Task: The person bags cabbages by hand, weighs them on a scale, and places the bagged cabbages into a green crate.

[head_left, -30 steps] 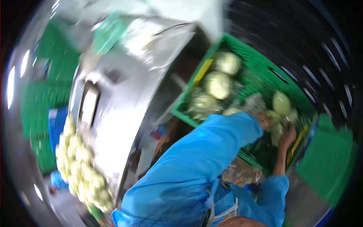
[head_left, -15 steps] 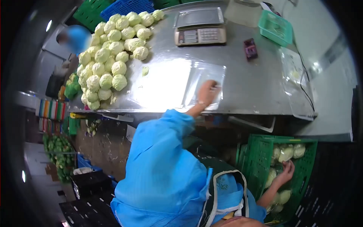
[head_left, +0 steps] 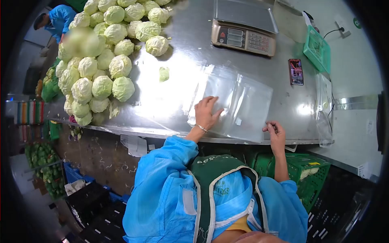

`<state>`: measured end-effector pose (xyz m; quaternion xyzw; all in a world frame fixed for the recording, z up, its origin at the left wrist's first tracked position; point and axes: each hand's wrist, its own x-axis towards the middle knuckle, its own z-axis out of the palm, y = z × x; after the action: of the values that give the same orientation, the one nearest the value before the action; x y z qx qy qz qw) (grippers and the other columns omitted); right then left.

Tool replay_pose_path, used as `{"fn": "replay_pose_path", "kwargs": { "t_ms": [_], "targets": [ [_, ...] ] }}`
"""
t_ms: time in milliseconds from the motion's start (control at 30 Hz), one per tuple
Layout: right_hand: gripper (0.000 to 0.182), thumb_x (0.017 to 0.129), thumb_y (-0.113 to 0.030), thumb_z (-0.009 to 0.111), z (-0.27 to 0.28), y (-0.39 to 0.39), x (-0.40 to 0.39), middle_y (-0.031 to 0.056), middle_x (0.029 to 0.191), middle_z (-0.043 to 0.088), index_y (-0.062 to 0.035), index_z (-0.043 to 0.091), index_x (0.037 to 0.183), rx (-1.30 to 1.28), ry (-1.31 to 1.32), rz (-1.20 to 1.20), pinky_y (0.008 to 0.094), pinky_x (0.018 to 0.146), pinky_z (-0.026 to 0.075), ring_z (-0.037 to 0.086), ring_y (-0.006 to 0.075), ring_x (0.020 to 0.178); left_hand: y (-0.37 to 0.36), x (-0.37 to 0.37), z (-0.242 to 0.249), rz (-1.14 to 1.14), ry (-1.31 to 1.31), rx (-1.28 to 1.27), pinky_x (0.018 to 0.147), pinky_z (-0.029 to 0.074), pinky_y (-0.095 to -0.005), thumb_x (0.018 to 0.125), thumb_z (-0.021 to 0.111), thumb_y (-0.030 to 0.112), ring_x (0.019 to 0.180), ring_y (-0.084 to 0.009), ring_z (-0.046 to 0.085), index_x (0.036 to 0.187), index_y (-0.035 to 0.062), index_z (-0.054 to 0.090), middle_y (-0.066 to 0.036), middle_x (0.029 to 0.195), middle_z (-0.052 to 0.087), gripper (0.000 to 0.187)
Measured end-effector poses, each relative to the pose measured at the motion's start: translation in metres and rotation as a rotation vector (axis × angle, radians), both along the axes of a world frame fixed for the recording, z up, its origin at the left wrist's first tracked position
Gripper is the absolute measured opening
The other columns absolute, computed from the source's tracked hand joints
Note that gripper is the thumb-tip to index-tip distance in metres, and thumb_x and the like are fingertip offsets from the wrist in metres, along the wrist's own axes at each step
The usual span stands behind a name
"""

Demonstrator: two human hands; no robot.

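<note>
Clear plastic bags (head_left: 253,105) lie flat and partly overlapping at the table's front edge. My left hand (head_left: 206,115) rests over their left part, fingers spread, with a bracelet at the wrist. At the right edge of the top bag, my right hand (head_left: 276,135) has its thumb and fingers pinched together on the film. Left of the bags, many pale green cabbages (head_left: 103,87) are heaped on the table. A loose cabbage leaf (head_left: 163,74) lies between the heap and the bags.
A digital scale (head_left: 243,38) stands behind the bags. To its right are a phone (head_left: 296,72) and a teal basket (head_left: 317,50). Below the metal table (head_left: 170,105) at right stands a green crate (head_left: 312,186) with wrapped cabbages. A co-worker (head_left: 60,20) in blue is beyond the heap.
My right hand has left the crate of wrapped cabbages and come up to the bag's right edge. My left hand now lies spread over the bags' left part. The view has shifted.
</note>
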<state>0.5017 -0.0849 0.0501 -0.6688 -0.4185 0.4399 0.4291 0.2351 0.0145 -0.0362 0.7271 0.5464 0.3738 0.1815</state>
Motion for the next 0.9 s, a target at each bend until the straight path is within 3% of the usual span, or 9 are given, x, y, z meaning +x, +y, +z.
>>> {"fn": "replay_pose_path", "kwargs": {
  "t_ms": [100,133,267,400,467,567,600,700,900],
  "targets": [
    [0.015,0.090,-0.010,0.052,-0.007,0.018,-0.007,0.0052,0.076,0.060,0.0026,0.058,0.096,-0.045,-0.003,0.036,0.0234,0.070,0.041,0.056,0.0096,0.074,0.013,-0.015,-0.014,0.160,0.159,-0.115,0.086,0.033,-0.0394,0.068,0.074,0.026,0.097,-0.0228,0.051,0.107,0.0166,0.062,-0.004,0.107,0.054,0.042],
    [0.015,0.090,-0.010,0.052,-0.012,0.025,-0.009,0.0050,0.076,0.060,0.0023,0.058,0.096,-0.053,0.004,0.069,0.0233,0.070,0.041,0.056,0.0097,0.074,0.015,-0.020,-0.026,0.092,0.152,-0.122,0.087,0.031,-0.0401,0.069,0.072,0.022,0.095,-0.0217,0.051,0.097,0.0166,0.065,-0.002,0.100,0.056,0.030],
    [0.014,0.090,-0.010,0.052,-0.019,0.047,-0.014,0.0049,0.076,0.061,0.0016,0.059,0.095,-0.076,-0.008,0.208,0.0231,0.070,0.041,0.056,0.0101,0.073,0.015,-0.021,-0.036,0.023,0.120,0.000,0.086,0.034,-0.0370,0.069,0.069,0.012,0.089,-0.0208,0.053,0.086,0.0163,0.066,0.002,0.089,0.059,0.018],
    [0.014,0.090,-0.012,0.052,-0.024,0.077,0.006,0.0050,0.076,0.062,-0.0005,0.060,0.094,0.019,-0.002,0.255,0.0233,0.069,0.043,0.057,0.0105,0.074,0.019,-0.021,0.024,-0.002,0.028,0.146,0.077,0.039,-0.0330,0.069,0.070,0.007,0.084,-0.0200,0.057,0.084,0.0159,0.066,0.002,0.088,0.062,0.019],
    [0.016,0.090,-0.014,0.052,-0.021,0.098,0.028,0.0053,0.079,0.063,-0.0016,0.060,0.095,0.046,0.074,0.082,0.0233,0.069,0.044,0.059,0.0113,0.075,0.022,-0.022,0.061,0.006,-0.038,0.199,0.071,0.044,-0.0315,0.069,0.071,0.006,0.083,-0.0206,0.059,0.085,0.0143,0.066,-0.001,0.092,0.064,0.019],
    [0.018,0.091,-0.017,0.053,-0.042,0.129,0.064,0.0059,0.082,0.063,-0.0023,0.060,0.098,0.011,0.201,-0.068,0.0235,0.068,0.046,0.060,0.0129,0.077,0.034,-0.026,0.073,0.045,-0.096,0.132,0.073,0.044,-0.0322,0.071,0.071,0.010,0.087,-0.0204,0.060,0.083,0.0128,0.066,-0.001,0.093,0.064,0.013],
    [0.019,0.091,-0.018,0.053,-0.046,0.139,0.066,0.0061,0.083,0.063,-0.0024,0.059,0.099,-0.008,0.241,-0.101,0.0237,0.068,0.046,0.061,0.0135,0.077,0.035,-0.026,0.074,0.044,-0.219,-0.005,0.073,0.046,-0.0324,0.071,0.070,0.009,0.088,-0.0221,0.061,0.083,0.0105,0.066,-0.003,0.093,0.064,0.013],
    [0.021,0.091,-0.019,0.054,-0.054,0.154,0.054,0.0072,0.085,0.063,-0.0010,0.058,0.101,-0.052,0.355,0.084,0.0239,0.067,0.047,0.061,0.0144,0.076,0.035,-0.029,0.082,0.094,-0.276,0.044,0.072,0.048,-0.0329,0.071,0.071,0.007,0.086,-0.0225,0.061,0.084,0.0094,0.066,-0.004,0.092,0.065,0.014],
    [0.022,0.090,-0.021,0.056,-0.047,0.154,0.026,0.0074,0.083,0.063,-0.0016,0.057,0.100,-0.101,0.406,0.201,0.0240,0.066,0.048,0.062,0.0155,0.076,0.032,-0.038,0.083,0.170,-0.095,0.112,0.072,0.050,-0.0311,0.071,0.070,0.002,0.083,-0.0220,0.063,0.082,0.0074,0.067,-0.007,0.089,0.066,0.013]
  ]
}}
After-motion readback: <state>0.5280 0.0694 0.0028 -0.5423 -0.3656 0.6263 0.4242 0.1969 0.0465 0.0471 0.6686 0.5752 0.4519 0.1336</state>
